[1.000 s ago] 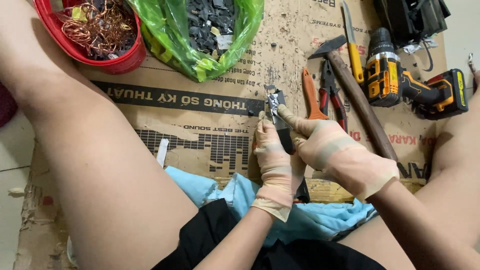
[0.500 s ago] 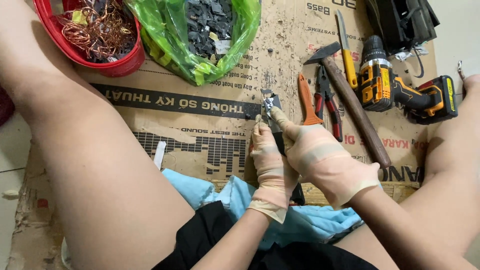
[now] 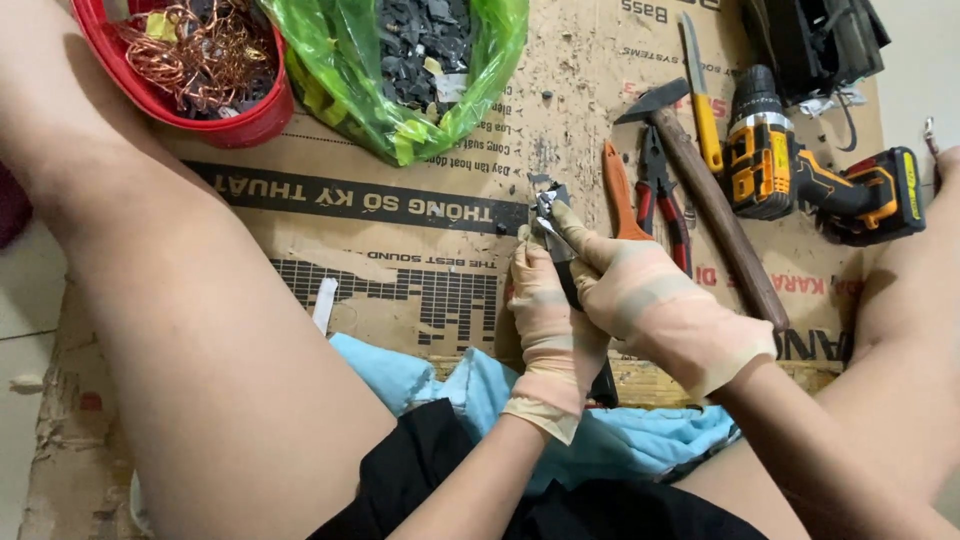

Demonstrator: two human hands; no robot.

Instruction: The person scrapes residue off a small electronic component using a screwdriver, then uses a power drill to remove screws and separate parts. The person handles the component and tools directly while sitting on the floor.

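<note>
- Small dark piece (image 3: 545,205) mostly buried between left hand (image 3: 548,320) and right hand (image 3: 650,300); its kind is unreadable.
- Red bowl (image 3: 240,120) cut off by the top edge.
- Black case (image 3: 820,35) clipped at the top too.

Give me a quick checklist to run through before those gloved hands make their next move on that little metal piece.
1. Both hands gloved: left hand, right hand: ok.
2. Small metal piece pinched between both hands: ok.
3. Dark tool gripped firmly: cannot tell, mostly hidden.
4. Pliers and hammer within reach on the cardboard: ok.
5. Red bowl of copper wire upright: ok.
6. Bare legs clear of the piece: ok.
</note>
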